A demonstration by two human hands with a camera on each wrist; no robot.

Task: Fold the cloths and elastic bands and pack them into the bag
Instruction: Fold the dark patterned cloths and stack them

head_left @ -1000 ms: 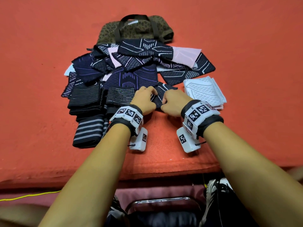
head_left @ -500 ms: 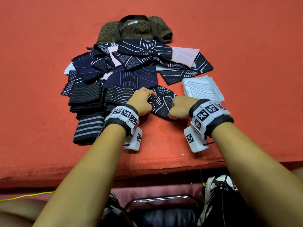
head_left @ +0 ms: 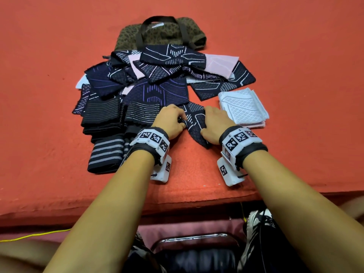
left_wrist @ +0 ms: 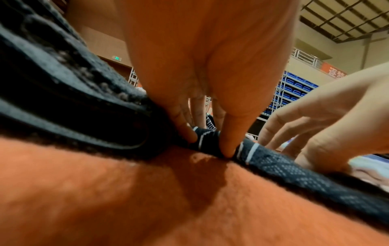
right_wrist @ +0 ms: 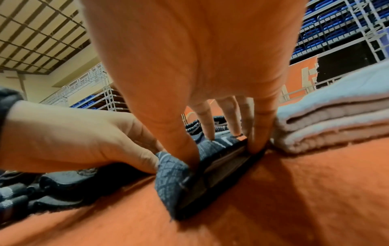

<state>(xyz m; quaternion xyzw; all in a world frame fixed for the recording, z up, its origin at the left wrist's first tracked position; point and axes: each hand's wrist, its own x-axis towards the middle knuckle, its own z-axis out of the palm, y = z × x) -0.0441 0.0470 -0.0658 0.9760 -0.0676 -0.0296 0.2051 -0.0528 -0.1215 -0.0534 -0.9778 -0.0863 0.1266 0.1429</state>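
A dark patterned cloth (head_left: 194,120) lies folded on the red table between my hands. My left hand (head_left: 182,121) pinches its left edge between thumb and fingers (left_wrist: 228,146), and the cloth (left_wrist: 294,176) runs off to the right. My right hand (head_left: 208,123) presses flat on the cloth's right side with straight fingers (right_wrist: 260,138), the thumb on the folded cloth (right_wrist: 172,174). Behind it is a loose pile of dark and pink cloths (head_left: 157,75). The leopard-print bag (head_left: 161,34) lies beyond the pile. Folded striped elastic bands (head_left: 102,115) sit left of my left hand.
A stack of folded white and pink cloths (head_left: 242,109) lies just right of my right hand, also visible in the right wrist view as a stack (right_wrist: 336,116). Another folded striped band (head_left: 106,154) sits near the front left. The table's front edge (head_left: 177,205) is close below my wrists.
Half a second ago the cloth was spread wider with my right hand pulled out to the right. Now the right hand is back on it and the cloth is folded narrower.
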